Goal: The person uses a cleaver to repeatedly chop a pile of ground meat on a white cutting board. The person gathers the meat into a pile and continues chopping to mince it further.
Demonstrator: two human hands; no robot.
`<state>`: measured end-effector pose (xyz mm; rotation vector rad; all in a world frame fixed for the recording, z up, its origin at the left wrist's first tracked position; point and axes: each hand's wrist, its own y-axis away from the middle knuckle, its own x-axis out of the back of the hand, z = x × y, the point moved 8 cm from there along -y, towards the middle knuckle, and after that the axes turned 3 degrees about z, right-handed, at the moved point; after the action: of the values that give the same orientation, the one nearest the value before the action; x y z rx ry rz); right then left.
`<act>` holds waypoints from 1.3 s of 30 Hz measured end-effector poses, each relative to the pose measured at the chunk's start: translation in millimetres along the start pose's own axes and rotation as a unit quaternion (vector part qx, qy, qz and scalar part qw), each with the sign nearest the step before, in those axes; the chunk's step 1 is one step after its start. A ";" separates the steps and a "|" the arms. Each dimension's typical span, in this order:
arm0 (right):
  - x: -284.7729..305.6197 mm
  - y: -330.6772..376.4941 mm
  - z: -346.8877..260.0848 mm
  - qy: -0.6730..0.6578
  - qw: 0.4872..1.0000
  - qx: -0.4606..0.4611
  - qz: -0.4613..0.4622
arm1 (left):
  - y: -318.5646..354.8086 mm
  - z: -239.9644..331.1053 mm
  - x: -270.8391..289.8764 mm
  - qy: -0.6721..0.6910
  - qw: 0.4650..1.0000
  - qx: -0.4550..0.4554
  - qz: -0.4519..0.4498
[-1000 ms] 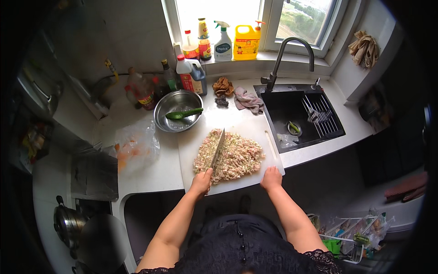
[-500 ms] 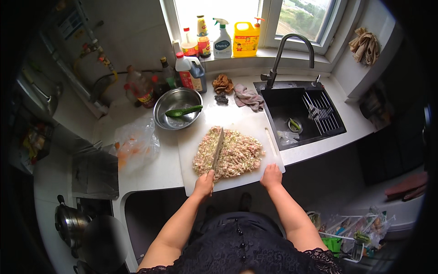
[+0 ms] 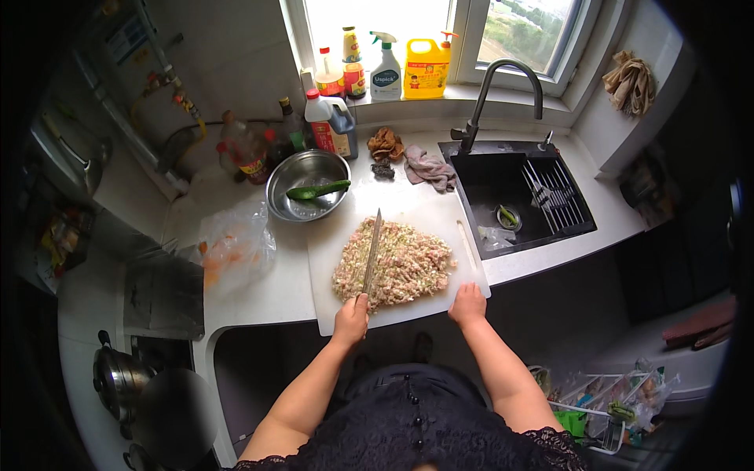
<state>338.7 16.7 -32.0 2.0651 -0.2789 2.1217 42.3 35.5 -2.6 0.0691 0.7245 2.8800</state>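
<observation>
My left hand [image 3: 351, 317] is closed round the handle of a kitchen knife [image 3: 373, 253]. Its long blade points away from me and crosses the left part of a spread of minced meat mixed with chopped pale green bits [image 3: 412, 267]. The mince lies on a white cutting board [image 3: 326, 235] at the counter's front edge. My right hand [image 3: 468, 304] grips the board's near right corner, apart from the mince. Beyond the board's far left corner stands a steel bowl [image 3: 281, 206] with a long green vegetable [image 3: 317, 191] lying in it.
A black sink [image 3: 491, 184] with a tall tap [image 3: 510, 67] is at the right. Left of the board lies a crumpled plastic bag [image 3: 236, 243]. A pinkish cloth [image 3: 428, 168] and a large sauce jug [image 3: 330, 125] stand behind, near the windowsill bottles. A pot [image 3: 122, 385] sits lower left.
The knife blade has shifted slightly left, and its tip reaches a little farther past the mince. My right hand stays on the board's corner.
</observation>
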 end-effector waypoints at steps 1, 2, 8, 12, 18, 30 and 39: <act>2.6 1.5 -1.9 0.003 1.000 0.006 0.009 | -1.6 -3.6 1.2 -0.013 1.000 -0.011 0.003; 4.2 -0.3 -1.0 -0.006 1.000 -0.002 -0.008 | -1.9 -4.8 0.5 -0.012 1.000 0.013 0.007; 0.3 -0.3 0.9 -0.008 1.000 -0.007 -0.007 | -4.5 0.3 6.7 -0.022 0.998 -0.053 0.021; -0.9 -2.3 0.9 -0.002 1.000 -0.013 -0.006 | -9.0 -10.4 13.1 -0.007 0.998 0.053 0.022; 3.4 -2.2 -1.5 -0.006 0.999 -0.016 -0.035 | -3.5 -9.5 22.2 0.007 0.998 0.061 0.032; 1.5 -2.6 -0.8 -0.019 0.994 -0.027 -0.102 | 5.5 1.2 29.7 0.030 0.998 0.026 0.054; -5.7 -0.4 -0.6 -0.007 1.000 -0.028 -0.013 | 3.4 1.1 11.2 0.050 0.998 0.028 0.028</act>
<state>338.4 17.3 -37.7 2.0415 -0.3076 2.0623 30.8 35.1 0.0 -0.0495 0.8355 2.9344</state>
